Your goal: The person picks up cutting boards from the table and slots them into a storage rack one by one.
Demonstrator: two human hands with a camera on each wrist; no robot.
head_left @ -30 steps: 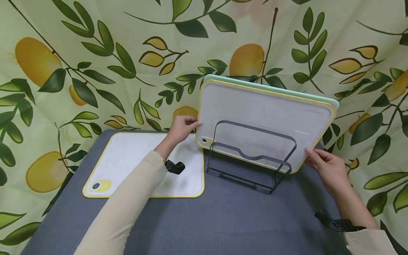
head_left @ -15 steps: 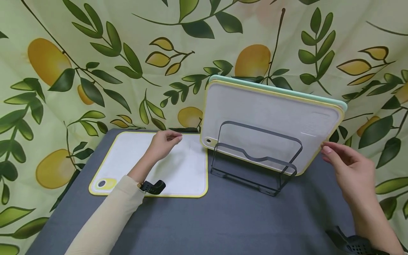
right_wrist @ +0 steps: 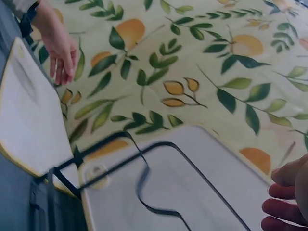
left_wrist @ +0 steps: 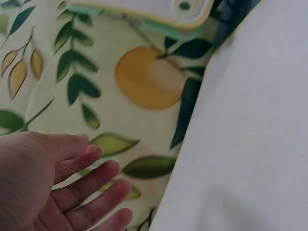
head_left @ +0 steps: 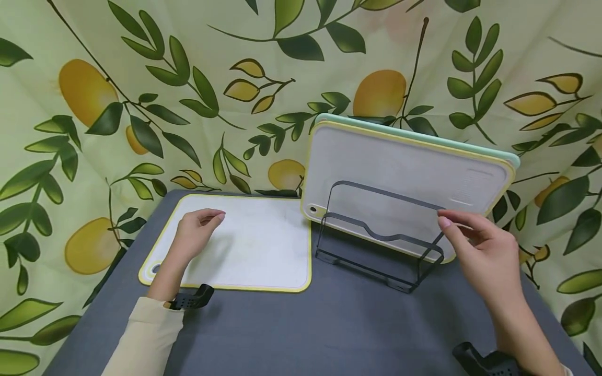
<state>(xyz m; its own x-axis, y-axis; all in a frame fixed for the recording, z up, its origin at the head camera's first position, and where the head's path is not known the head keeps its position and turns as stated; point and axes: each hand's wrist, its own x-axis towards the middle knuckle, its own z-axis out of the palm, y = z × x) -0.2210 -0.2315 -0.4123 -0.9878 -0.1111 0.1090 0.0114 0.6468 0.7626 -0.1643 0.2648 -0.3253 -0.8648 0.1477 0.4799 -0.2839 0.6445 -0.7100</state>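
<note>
A white cutting board with a yellow rim [head_left: 254, 245] lies flat on the left of the table. My left hand [head_left: 195, 235] hovers over it, fingers loosely bent and holding nothing; in the left wrist view the hand [left_wrist: 62, 187] shows spread fingers. To the right, a second white cutting board with a yellow rim [head_left: 385, 162] leans back in a dark wire rack [head_left: 371, 269]. A mint-green edged board [head_left: 423, 137] stands behind it, mostly hidden. My right hand [head_left: 484, 250] is in front of the rack's right end, fingers relaxed, with nothing in its grasp.
A grey cloth [head_left: 301, 334] covers the table. Behind it hangs a curtain [head_left: 188, 78] printed with leaves and orange fruit, close to the back of the boards. Dark bands [head_left: 193, 298] are on both wrists.
Both hands have let go of the boards in the rack. My left hand has moved left over the flat board; the right has come off the board's edge and shifted toward the rack's front.
</note>
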